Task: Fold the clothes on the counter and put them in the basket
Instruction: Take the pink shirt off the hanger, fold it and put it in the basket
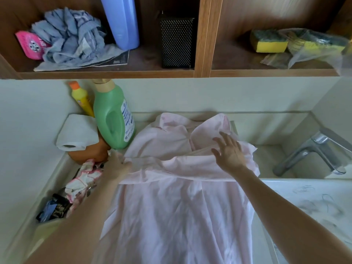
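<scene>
A pale pink shirt (pixel 177 202) lies spread along the counter (pixel 285 122), its collar end towards the back wall and its lower part running down to the frame's bottom edge. A sleeve is folded across its middle. My left hand (pixel 117 164) grips the shirt's left edge where the sleeve fold starts. My right hand (pixel 229 151) rests flat with fingers spread on the folded part near the collar. No basket is in view.
At back left stand a green detergent bottle (pixel 112 115), a yellow bottle (pixel 82 98), a paper roll (pixel 76 132) and an orange pot (pixel 91 153). A crumpled white-and-pink cloth (pixel 83 181) lies left of the shirt. A faucet (pixel 312 153) and sink sit right. Shelves hang above.
</scene>
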Demonstrator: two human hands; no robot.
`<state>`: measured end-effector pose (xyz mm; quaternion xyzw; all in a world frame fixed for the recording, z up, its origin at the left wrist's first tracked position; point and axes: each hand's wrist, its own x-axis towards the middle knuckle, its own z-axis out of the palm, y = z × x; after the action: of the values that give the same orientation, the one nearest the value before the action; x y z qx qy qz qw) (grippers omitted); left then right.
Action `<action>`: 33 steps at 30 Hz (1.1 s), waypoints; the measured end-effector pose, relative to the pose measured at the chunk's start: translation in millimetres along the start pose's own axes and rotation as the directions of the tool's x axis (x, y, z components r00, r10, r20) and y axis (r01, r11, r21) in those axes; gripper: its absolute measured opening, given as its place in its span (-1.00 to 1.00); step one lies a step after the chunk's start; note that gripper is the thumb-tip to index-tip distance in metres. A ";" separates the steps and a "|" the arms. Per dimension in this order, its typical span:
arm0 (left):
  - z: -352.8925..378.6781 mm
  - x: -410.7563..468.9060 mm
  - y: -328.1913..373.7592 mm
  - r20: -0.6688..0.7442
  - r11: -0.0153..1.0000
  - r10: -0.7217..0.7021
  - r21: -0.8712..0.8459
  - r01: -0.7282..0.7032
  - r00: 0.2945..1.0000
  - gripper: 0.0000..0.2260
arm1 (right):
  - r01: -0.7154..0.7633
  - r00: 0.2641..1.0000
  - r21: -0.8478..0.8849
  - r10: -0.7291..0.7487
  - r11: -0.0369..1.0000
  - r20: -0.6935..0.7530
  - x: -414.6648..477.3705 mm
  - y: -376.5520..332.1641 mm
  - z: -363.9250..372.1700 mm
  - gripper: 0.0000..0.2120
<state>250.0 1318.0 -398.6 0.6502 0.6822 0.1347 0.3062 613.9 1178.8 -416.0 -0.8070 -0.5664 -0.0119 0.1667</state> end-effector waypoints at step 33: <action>26.5 6.2 -20.3 0.318 0.665 0.481 0.474 -0.577 0.817 -0.26 | -0.307 0.893 -0.208 0.356 0.929 0.274 -6.0 26.6 41.0 -0.45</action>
<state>249.6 1315.9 -432.5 0.8885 0.4440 -0.0386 0.1088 629.2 1176.9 -462.7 -0.8945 -0.4362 0.0971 0.0111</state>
